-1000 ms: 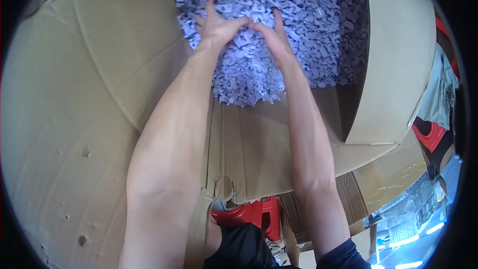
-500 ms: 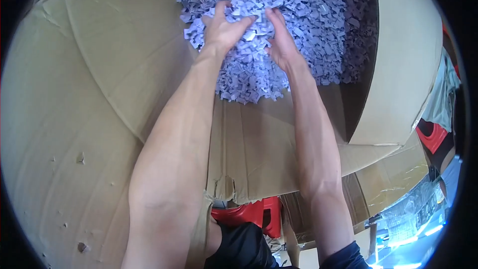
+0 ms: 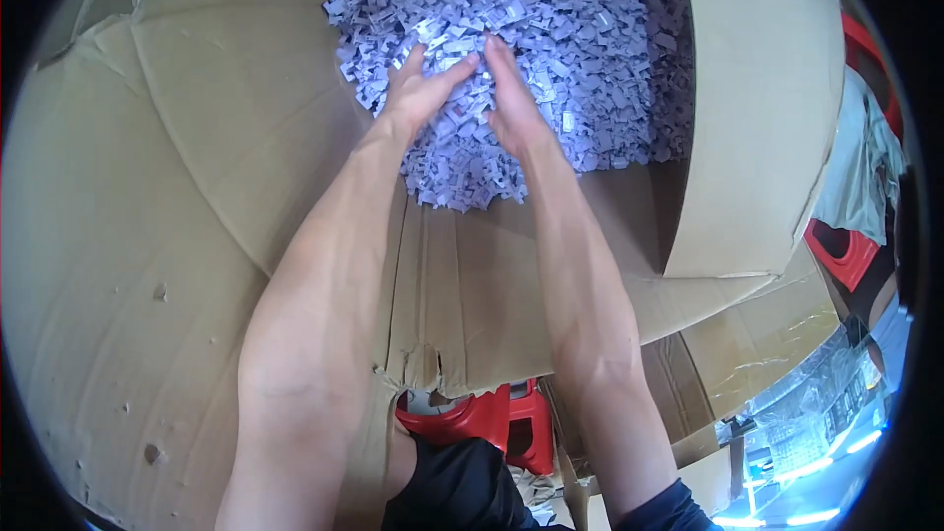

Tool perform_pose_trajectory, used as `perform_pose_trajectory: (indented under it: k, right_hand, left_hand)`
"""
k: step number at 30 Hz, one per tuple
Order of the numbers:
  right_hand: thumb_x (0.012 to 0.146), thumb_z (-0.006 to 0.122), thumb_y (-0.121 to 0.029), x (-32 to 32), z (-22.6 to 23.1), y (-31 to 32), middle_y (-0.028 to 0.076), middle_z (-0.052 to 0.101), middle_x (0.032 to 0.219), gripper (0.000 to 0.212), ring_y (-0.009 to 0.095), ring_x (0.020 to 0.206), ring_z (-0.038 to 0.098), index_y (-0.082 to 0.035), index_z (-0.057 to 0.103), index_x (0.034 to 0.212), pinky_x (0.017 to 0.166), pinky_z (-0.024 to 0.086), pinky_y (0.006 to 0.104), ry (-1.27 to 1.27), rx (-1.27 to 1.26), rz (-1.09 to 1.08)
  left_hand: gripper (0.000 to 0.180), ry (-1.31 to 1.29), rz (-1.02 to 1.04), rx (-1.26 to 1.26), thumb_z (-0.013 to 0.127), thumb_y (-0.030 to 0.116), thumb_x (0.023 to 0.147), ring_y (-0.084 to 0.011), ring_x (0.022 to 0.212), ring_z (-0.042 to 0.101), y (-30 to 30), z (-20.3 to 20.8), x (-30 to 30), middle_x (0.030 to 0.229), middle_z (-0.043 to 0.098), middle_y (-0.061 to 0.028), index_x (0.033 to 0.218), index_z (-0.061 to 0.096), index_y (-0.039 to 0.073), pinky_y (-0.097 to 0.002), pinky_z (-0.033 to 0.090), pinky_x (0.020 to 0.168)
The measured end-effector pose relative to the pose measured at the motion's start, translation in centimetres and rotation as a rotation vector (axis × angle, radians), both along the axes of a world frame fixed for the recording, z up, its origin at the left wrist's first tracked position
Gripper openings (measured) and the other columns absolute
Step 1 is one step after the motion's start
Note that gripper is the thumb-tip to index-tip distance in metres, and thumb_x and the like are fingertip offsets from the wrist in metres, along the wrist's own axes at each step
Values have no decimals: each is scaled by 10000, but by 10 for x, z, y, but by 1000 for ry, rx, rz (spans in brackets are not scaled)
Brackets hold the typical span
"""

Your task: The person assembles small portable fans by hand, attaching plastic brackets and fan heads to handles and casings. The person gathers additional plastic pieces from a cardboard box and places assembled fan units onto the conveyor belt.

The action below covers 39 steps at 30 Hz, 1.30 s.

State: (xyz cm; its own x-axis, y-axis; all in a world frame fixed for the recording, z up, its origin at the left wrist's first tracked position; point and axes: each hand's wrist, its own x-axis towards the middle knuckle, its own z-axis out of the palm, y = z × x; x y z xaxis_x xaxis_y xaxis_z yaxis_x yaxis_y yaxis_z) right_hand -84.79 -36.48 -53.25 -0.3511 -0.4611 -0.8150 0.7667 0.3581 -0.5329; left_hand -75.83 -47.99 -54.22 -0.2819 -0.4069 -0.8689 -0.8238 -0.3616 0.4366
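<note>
A heap of small, flat, pale grey-lilac pieces, apparently plastic, (image 3: 590, 69) fills the far part of a large cardboard box (image 3: 492, 285). Both forearms reach over the near cardboard wall into it. My left hand (image 3: 415, 98) lies at the left side of the heap, thumb stretched toward the right hand, fingers apart and partly sunk among the pieces. Facing it, my right hand (image 3: 515, 108) is held edge-on with its fingers stretched out. Loose pieces lie between the two palms, and neither hand is closed around any. Some fingertips are hidden.
A tall cardboard flap (image 3: 757, 108) stands right of the heap. Creased cardboard (image 3: 147, 236) spreads along the left. Red plastic stools show below (image 3: 482, 418) and at the right (image 3: 846, 256), beside a grey-green cloth (image 3: 855, 157). Clear plastic wrap (image 3: 801, 413) lies lower right.
The whole view has shifted, so box and heap sit farther left. Both hands have come a little nearer to me over the heap and slightly closer together.
</note>
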Motion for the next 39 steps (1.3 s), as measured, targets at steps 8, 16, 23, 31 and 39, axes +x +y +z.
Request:
perform_pose_trajectory:
  k: [8,16,23,31,39]
  right_hand:
    - [939,648,-505,29,25,-5,257,536,1381,587,358,1322,470,-167,531,1404,1054,414,454,297,115,80]
    - [970,678,-290,75,111,-3,144,595,1246,444,227,1162,535,-31,534,1302,990,442,345,383,-2,-340]
    - [1023,601,-206,97,205,23,127,565,1227,343,203,1114,548,-60,493,1313,952,464,324,395,-111,-439]
    - [1031,555,-137,95,313,73,104,532,1230,275,200,1118,517,-53,507,1288,969,438,347,863,-154,-243]
    - [1030,595,-212,89,380,75,119,526,1269,333,224,1126,536,-63,498,1312,969,460,363,970,-285,-207]
  left_hand:
    - [736,41,453,78,698,617,853,-169,839,547,29,64,8,1014,637,-83,1420,527,181,-364,450,701]
    - [537,95,439,-167,773,389,844,-171,849,585,50,115,26,969,662,-92,1244,627,63,-308,483,725]
    - [549,168,535,-331,791,451,772,-455,1198,532,92,208,37,1262,497,-336,1147,689,63,-435,436,1040]
    - [449,517,739,-327,787,370,839,-366,1129,543,152,318,38,1145,530,-246,1121,682,36,-407,440,981]
    - [349,804,891,-342,764,322,871,-310,1072,550,158,395,37,1130,552,-179,1096,679,68,-403,468,923]
